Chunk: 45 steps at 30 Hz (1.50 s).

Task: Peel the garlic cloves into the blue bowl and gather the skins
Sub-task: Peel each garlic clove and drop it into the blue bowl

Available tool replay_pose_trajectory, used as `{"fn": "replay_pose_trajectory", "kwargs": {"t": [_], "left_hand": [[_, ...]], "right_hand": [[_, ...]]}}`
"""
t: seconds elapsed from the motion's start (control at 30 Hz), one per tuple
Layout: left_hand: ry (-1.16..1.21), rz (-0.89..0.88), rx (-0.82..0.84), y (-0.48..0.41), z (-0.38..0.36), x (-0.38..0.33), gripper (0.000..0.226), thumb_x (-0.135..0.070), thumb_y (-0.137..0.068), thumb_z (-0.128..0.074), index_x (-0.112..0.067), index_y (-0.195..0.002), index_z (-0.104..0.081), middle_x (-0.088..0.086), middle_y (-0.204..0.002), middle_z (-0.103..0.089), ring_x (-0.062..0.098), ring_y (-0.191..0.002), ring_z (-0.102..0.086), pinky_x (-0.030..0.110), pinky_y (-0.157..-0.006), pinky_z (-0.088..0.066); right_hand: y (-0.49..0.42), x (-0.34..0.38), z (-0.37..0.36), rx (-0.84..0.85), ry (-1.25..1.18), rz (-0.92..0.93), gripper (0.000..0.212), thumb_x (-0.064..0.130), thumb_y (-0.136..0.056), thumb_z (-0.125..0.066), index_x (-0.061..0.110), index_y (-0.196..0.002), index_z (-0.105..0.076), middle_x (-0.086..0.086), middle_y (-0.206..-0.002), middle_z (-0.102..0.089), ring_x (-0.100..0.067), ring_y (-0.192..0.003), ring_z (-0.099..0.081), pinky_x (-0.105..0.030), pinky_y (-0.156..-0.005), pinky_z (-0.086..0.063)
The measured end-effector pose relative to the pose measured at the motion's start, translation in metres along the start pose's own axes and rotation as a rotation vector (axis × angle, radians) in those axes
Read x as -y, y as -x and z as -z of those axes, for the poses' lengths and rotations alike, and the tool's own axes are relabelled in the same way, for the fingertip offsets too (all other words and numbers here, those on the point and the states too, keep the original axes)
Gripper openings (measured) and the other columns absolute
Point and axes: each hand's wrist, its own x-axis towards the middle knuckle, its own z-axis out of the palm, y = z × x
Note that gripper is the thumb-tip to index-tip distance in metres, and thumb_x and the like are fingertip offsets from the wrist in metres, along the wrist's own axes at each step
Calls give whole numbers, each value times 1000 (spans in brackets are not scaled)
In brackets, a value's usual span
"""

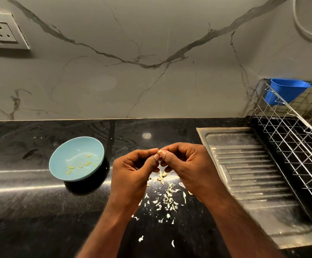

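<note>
Skins (167,200) lie scattered on the black tabletop (30,211). Left grip (131,172) and right grip (186,164) both pinch a small garlic clove (159,151), maybe half peeled. Peeled cloves (88,163) sit in the blue bowl (64,157).

A black polished stone surface (30,211) with pale speckling is seen, streaked by long light reflections at 9 o'clock. A light blue round ceramic bowl (71,151) is set on it at about 9 o'clock. Near the middle, a small heap of unpeeled beige garlic cloves (161,178) is laid, and pale papery garlic skins (167,199) are scattered from just beside it toward 6 o'clock. At 3 o'clock a ribbed stainless steel drainboard (248,175) is fitted, and beyond it, at 2 o'clock, a metal wire dish rack (289,146) is placed.
</note>
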Motion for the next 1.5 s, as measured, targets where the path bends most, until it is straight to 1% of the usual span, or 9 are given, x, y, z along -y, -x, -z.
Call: {"fn": "replay_pose_trajectory", "kwargs": {"t": [0.27, 0.7, 0.83, 0.97, 1.13, 1.27, 1.33, 1.43, 1.5], "left_hand": [[-6, -20, -30, 2, -3, -2, 13, -15, -76, -72, -15, -89, -74, -1, -80, -76, 14, -66, -71, 18, -61, -55], [90, -38, -133, 10, -17, -2, 14, -1, -83, -71, -13, -90, -75, 4, -81, -76, 15, -70, -72, 21, -65, -55], [193, 41, -111, 11, -16, -2, 11, -6, -82, -70, -8, -92, -75, 10, -85, -76, 23, -75, -72, 25, -68, -57], [397, 174, -55, 9, -15, -4, 17, -12, -74, -70, -11, -91, -74, 10, -80, -72, 17, -69, -66, 22, -63, -55], [357, 191, -43, 6, -11, -1, 19, -15, -74, -69, -14, -90, -79, 14, -87, -74, 23, -78, -69, 25, -67, -57], [287, 165, -55, 6, -10, 0, 17, -19, -78, -69, -9, -90, -77, 17, -91, -75, 31, -86, -72, 32, -76, -60], [274, 153, -70, 6, -10, 0, 15, -17, -82, -66, -9, -89, -76, 16, -90, -75, 29, -86, -73, 30, -76, -60], [296, 172, -101, 4, -10, 1, 14, -20, -82, -64, -16, -85, -78, 8, -84, -74, 20, -80, -72, 24, -72, -58], [335, 208, -122, 3, -9, 2, 15, -22, -80, -65, -22, -83, -80, 3, -78, -71, 13, -74, -67, 20, -66, -55]], "right_hand": [[3, -1, -9, -93, 15, 44, 6, 18, -91, -68, 19, -88, -72, 0, -76, -72, -15, -69, -70, -26, -64, -59], [12, 9, -23, -225, -75, 89, 11, 10, -90, -68, 19, -83, -69, 7, -71, -70, -6, -69, -70, -14, -61, -53], [12, 10, -23, -220, -74, 87, 12, 12, -89, -69, 20, -81, -67, 11, -72, -70, -4, -67, -68, -12, -59, -51], [9, 8, -19, -188, -52, 78, 9, 21, -89, -70, 23, -81, -68, 13, -72, -69, -4, -68, -67, -15, -62, -52], [8, 6, -13, -172, 75, 90, 12, 19, -89, -70, 27, -81, -67, 7, -75, -69, -8, -72, -67, -17, -64, -54], [7, 1, -13, -166, 249, 151, 7, 23, -89, -73, 24, -84, -67, 6, -79, -67, -12, -74, -67, -26, -64, -57], [7, 0, -15, -171, 258, 169, 7, 21, -89, -73, 21, -84, -68, 6, -78, -67, -12, -73, -67, -25, -64, -56], [7, 2, -15, -161, 108, 94, 9, 20, -90, -71, 21, -81, -68, 8, -74, -69, -8, -69, -66, -17, -62, -53], [6, 1, -14, -194, 18, 47, 12, 29, -87, -67, 23, -77, -66, 3, -72, -67, -10, -63, -63, -19, -60, -52]]}}
